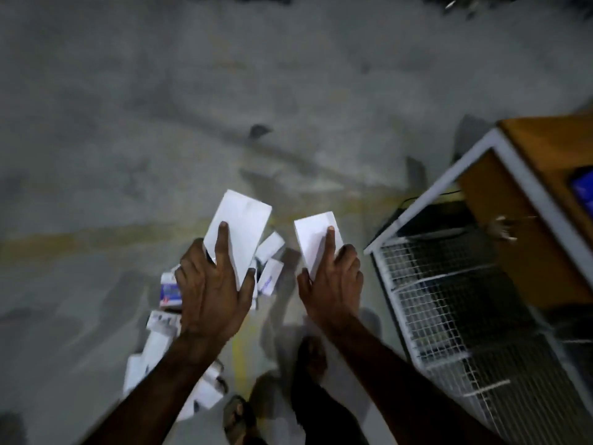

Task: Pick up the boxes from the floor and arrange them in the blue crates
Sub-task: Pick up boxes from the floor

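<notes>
Grey concrete floor (pixel 128 130) fills most of the view, dimly lit and crossed by a faded yellow line (pixel 96 239). Motion blur softens the whole frame.

Left hand (pixel 213 284): the grip is closed on a large white box (pixel 239 226), the index finger lying along its top face and the thumb curled round its right edge. The box is held above the floor, tilted, with its far end pointing away from the person.

Right hand (pixel 332 277): the grip is closed on a smaller white box (pixel 313 239) — index finger stretched along its right side, thumb on the near left edge. This box is also off the floor, just beside the large one and not touching it.

Remaining boxes (pixel 167 316) lie in a loose pile on the floor beneath the left forearm; some are plain white, some carry blue and red print. Two more small white boxes (pixel 271 258) show between the hands.

At right stands a white wire-mesh rack (pixel 449 300), with a brown wooden desk (pixel 552 162) just beyond it. Both feet — one in a sandal (pixel 237 415) — show at the bottom edge.
</notes>
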